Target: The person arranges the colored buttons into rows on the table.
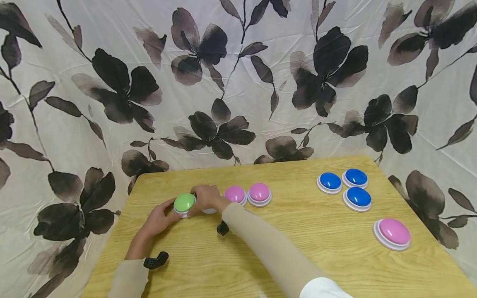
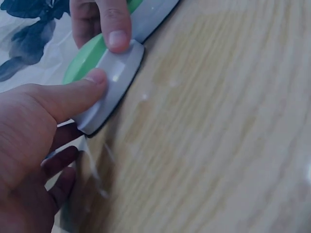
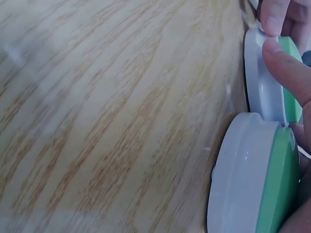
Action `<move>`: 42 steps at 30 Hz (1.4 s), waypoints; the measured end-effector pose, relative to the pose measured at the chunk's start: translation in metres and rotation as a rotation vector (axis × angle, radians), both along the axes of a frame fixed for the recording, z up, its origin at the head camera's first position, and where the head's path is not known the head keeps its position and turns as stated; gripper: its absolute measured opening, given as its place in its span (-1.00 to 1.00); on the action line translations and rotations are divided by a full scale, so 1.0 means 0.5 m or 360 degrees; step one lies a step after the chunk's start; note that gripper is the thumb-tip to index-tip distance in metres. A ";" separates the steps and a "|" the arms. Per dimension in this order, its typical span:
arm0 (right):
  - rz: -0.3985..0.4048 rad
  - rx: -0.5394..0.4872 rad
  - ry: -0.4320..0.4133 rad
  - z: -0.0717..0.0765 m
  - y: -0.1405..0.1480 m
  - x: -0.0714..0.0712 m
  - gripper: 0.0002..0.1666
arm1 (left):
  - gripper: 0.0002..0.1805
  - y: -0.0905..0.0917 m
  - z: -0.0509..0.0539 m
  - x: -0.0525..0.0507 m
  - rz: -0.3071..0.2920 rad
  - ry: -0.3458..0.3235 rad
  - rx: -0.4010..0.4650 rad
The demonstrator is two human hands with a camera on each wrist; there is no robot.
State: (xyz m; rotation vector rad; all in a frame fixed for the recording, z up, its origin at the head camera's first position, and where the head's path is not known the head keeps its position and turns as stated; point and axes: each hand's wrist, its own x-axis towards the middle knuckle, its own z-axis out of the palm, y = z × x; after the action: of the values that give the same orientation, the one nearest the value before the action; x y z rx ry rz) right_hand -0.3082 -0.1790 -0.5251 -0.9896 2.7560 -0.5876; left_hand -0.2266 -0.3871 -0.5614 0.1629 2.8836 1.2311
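At the left of the table, a green push button with a white base sits between both hands. My left hand grips its left side, the thumb pressed to the white rim. From the other side my right hand pinches the same button, its thumb on the rim. A second green button stands right against the first, under the right hand. In the head view that hand covers all but a bit of its white base.
Two pink buttons stand side by side just right of the right hand. Three blue buttons cluster at the back right of the wooden table, with another pink button nearer the right edge. A floral cloth hangs behind.
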 end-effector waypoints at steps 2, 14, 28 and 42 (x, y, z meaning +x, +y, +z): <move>0.0004 0.0012 0.0013 -0.001 0.001 -0.001 -0.12 | -0.14 0.001 -0.001 -0.001 0.0002 -0.0001 0.0027; 0.0011 -0.0093 0.0138 0.002 0.024 -0.002 -0.08 | -0.04 -0.001 -0.010 0.008 -0.0022 -0.0006 0.0109; 0.0021 -0.0650 -0.0091 0.056 0.199 -0.013 -0.73 | -0.03 0.013 -0.014 0.015 0.0095 0.0047 0.0035; -0.0109 -0.0767 -0.0148 0.031 0.418 0.014 -0.78 | -0.10 0.015 -0.006 0.004 0.0092 0.0060 -0.0066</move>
State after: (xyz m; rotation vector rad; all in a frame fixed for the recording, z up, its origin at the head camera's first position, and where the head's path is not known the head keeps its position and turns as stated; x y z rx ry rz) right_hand -0.3011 0.0301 -0.5097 -0.9189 2.6261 -1.3164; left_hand -0.2247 -0.3797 -0.5646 0.1045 2.9635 1.1883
